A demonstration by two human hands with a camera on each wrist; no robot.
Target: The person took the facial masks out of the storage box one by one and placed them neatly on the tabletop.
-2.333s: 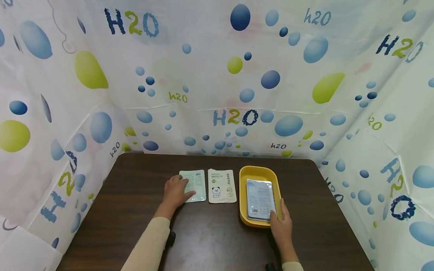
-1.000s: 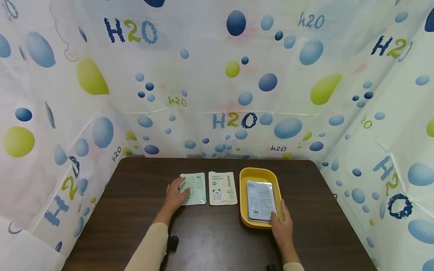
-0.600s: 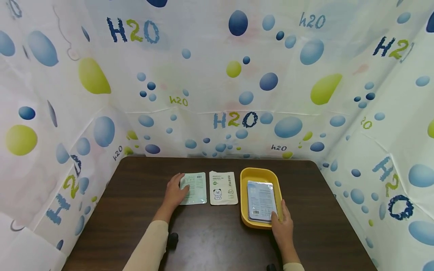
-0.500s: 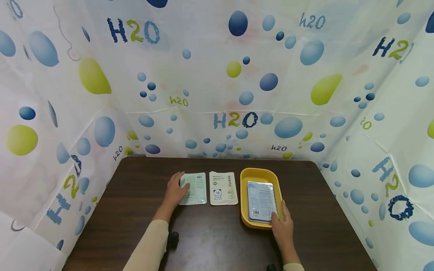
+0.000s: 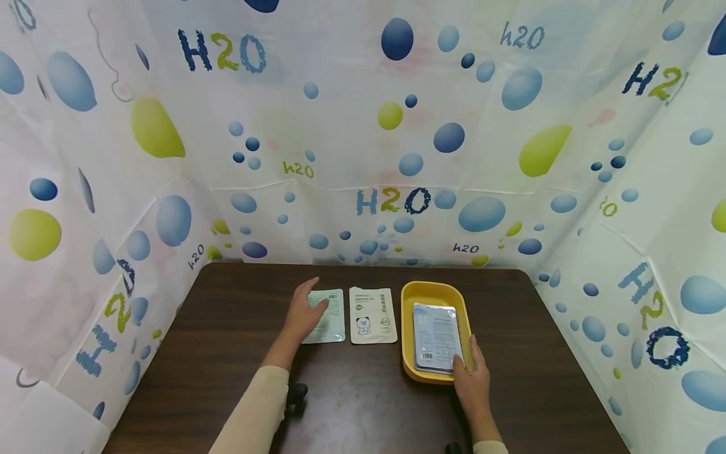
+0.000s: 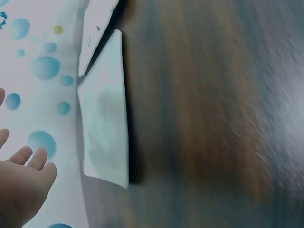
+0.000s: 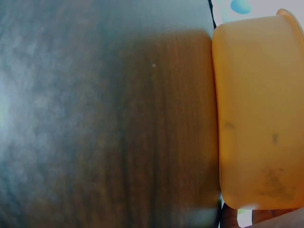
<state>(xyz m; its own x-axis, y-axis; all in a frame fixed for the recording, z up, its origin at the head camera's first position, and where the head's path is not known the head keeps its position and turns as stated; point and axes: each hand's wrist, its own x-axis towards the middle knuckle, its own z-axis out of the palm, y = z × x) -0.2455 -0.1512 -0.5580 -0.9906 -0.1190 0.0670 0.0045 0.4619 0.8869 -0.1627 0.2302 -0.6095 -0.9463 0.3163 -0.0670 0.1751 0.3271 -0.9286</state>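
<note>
My left hand point(image 5: 301, 312) hovers over the left part of a flat mint-green sachet point(image 5: 333, 323), fingers extended and thumb spread apart. In the left wrist view that hand point(image 6: 24, 187) appears off to one side, with the pale sachet point(image 6: 107, 118) lying on the table beyond it. A cream sachet printed with a bear point(image 5: 371, 309) lies just right of the green one. My right hand point(image 5: 473, 384) grips the near right side of a yellow plastic tub point(image 5: 431, 291), thumb over the rim. Inside the tub rests a silvery-blue stack of sachets point(image 5: 437, 334).
A dark wood-grain table point(image 5: 351, 403) carries everything. Behind it and along both sides hangs a white curtain point(image 5: 340, 126) with blue and green drops. A white surface point(image 5: 51, 416) shows at the lower left. The tub's outer wall point(image 7: 261, 104) fills the right wrist view's right side.
The left hand has come off the green sachet, moving up and away with its fingers straightened. The right hand keeps its grip on the tub, and the sachets lie where they were.
</note>
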